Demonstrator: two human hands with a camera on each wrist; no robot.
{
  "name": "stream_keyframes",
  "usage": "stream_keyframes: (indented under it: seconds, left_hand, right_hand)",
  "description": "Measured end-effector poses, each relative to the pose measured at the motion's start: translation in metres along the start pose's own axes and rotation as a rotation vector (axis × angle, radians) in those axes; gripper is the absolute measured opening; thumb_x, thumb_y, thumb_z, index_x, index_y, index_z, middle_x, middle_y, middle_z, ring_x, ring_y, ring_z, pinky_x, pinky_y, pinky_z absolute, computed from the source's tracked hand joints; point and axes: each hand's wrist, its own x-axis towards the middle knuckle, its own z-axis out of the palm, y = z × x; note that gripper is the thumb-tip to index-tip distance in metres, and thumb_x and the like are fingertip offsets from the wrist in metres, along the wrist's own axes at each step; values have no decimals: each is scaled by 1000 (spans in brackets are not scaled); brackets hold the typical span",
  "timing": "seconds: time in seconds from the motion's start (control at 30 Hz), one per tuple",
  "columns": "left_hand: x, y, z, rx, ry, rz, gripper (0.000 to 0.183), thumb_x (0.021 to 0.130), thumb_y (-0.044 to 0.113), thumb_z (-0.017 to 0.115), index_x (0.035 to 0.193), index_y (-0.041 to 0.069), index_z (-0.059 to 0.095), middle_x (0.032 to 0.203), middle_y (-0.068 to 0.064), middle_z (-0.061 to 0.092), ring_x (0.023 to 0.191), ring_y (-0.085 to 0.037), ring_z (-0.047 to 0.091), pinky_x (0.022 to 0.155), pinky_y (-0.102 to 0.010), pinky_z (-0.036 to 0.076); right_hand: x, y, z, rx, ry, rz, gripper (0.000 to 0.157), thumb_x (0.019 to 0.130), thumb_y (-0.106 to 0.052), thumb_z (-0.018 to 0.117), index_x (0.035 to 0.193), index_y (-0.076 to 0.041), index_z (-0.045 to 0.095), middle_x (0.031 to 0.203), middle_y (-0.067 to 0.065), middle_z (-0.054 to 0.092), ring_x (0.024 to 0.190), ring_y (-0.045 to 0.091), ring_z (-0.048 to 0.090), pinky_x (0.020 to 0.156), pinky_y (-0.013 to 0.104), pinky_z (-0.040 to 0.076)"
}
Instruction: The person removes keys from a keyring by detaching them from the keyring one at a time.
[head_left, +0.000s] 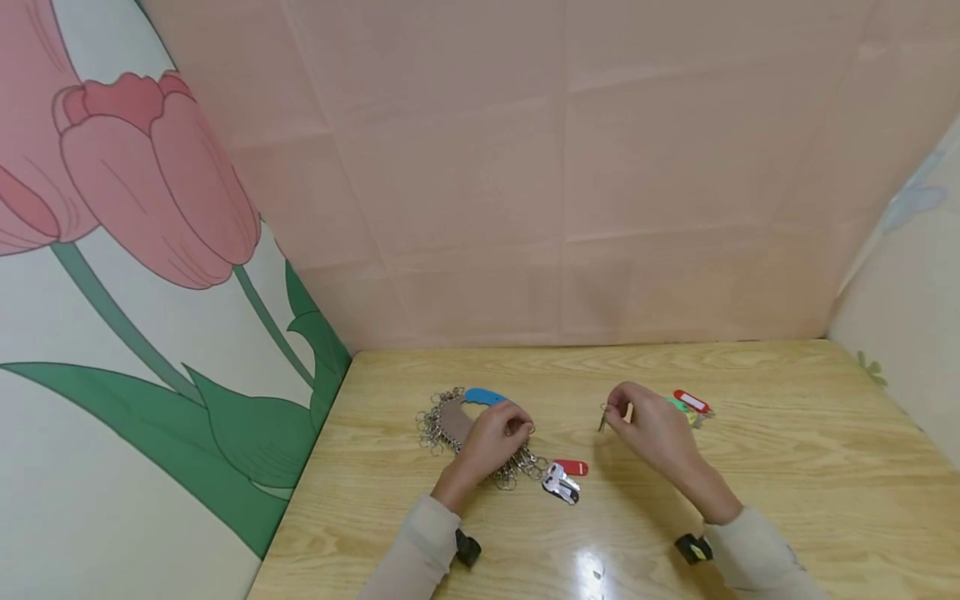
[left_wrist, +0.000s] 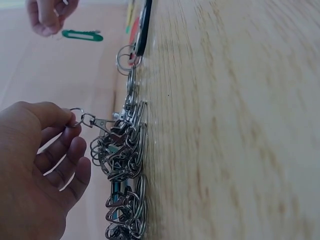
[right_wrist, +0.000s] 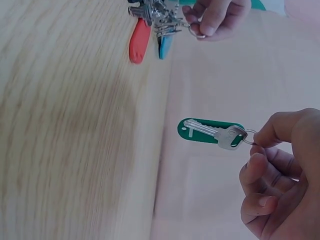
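Note:
My left hand (head_left: 491, 437) reaches over a brown panel (head_left: 452, 421) with a blue handle (head_left: 482, 396), fringed by metal clips and split rings. Thumb and forefinger pinch one split ring (left_wrist: 81, 119), which hangs on a clip (left_wrist: 102, 123) of that bunch. Off to the right, my right hand (head_left: 660, 429) pinches another ring (right_wrist: 251, 134) in the air. From it hang a silver key (right_wrist: 230, 138) and a green key tag (right_wrist: 215, 123). A gap separates the two hands.
A red tag (head_left: 572, 467) and silver keys (head_left: 558, 479) lie on the wooden table (head_left: 495, 558) at the panel's near right. Beyond my right hand are a red tag (head_left: 691, 402), a green tag (head_left: 678, 405) and keys. Fabric walls (head_left: 525, 250) border the table.

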Motion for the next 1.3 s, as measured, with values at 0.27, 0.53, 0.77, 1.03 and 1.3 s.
stream_keyframes:
  seconds: [0.27,0.53,0.77,1.03,1.3]
  left_hand:
    - [0,-1,0,16,-6,0,10,106,22,68,105,19,77,101,6,70,87,-1,59,77,-19,53]
    - [0,-2,1,17,-4,-7,11,107,24,67,106,20,77,102,7,69,87,0,59,77,-17,53]
    - [-1,-3,0,0,-7,-11,11,107,23,67,106,20,77,102,8,69,88,0,60,77,-17,53]
    - [-2,-3,-2,-2,-13,-20,11,108,23,66,107,20,77,103,8,69,89,1,59,77,-17,53]
    - [-1,-3,-3,8,-19,-20,11,108,24,66,107,20,77,104,8,69,89,1,59,77,-18,53]
  right_hand:
    - [1,6,-7,-15,2,19,7,91,-9,72,91,-15,68,78,-3,65,54,4,43,46,23,34]
    - [3,13,-13,-40,46,-13,8,90,-8,73,89,-14,69,76,-3,66,51,3,41,45,23,32]
    - [3,21,-16,-40,52,-6,5,92,-13,74,91,-9,71,77,-2,68,53,3,43,45,23,34]
    - [1,27,-22,-38,45,24,5,93,-12,74,93,-9,70,78,-1,69,52,3,42,45,24,34]
    - [1,39,-24,-48,68,44,3,92,-12,74,92,-13,71,77,-3,69,58,4,48,49,25,37]
